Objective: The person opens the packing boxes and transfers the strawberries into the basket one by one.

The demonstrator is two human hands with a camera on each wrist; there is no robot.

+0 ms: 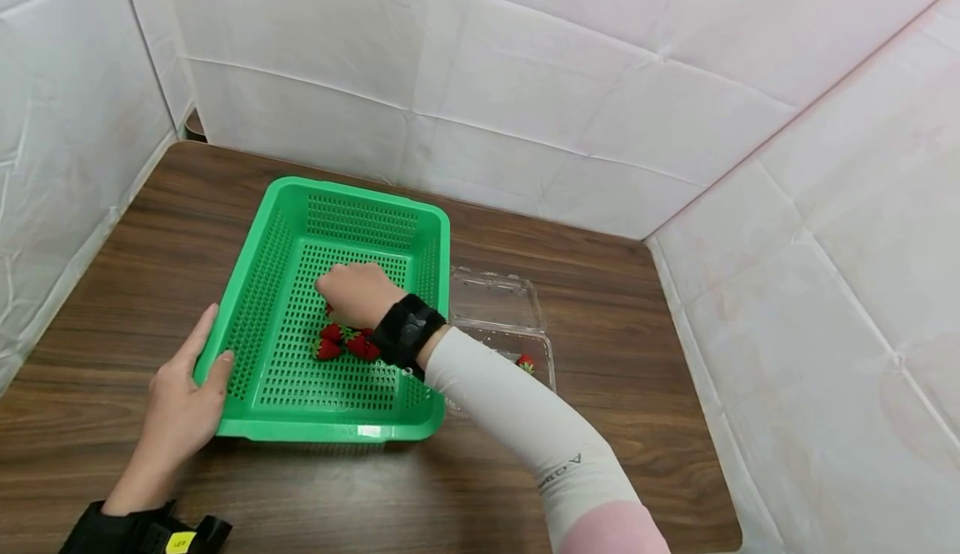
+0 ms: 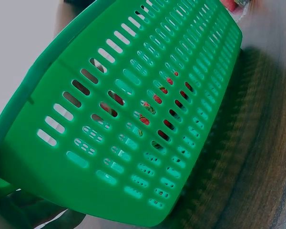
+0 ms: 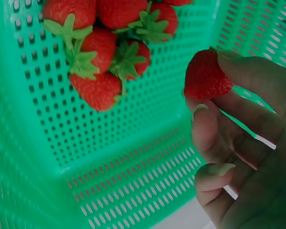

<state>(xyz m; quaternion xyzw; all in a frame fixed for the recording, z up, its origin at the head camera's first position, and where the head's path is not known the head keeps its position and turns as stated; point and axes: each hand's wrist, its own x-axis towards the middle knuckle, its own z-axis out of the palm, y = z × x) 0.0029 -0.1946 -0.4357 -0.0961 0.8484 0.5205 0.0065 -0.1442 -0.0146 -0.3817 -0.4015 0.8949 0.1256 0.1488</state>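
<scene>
A green plastic basket (image 1: 322,431) with slotted walls stands on the wooden table. My left hand (image 1: 183,400) grips its left rim near the front corner, the thumb over the edge. Inside the basket is my right hand (image 1: 358,294), pinching a strawberry (image 3: 206,76) between thumb and fingers; the head view hides this berry behind the hand. Several other strawberries (image 3: 95,90) with green leaves lie together on the basket floor, beside the held one. Through the slots in the left wrist view, red bits of the strawberries (image 2: 157,98) show.
To the basket's right lies a clear plastic clamshell box (image 1: 495,300) with its lid open. One strawberry (image 1: 525,362) shows in it; the right forearm covers part of the box. White sheeting (image 1: 525,79) walls in the table (image 1: 637,421) at the back and both sides.
</scene>
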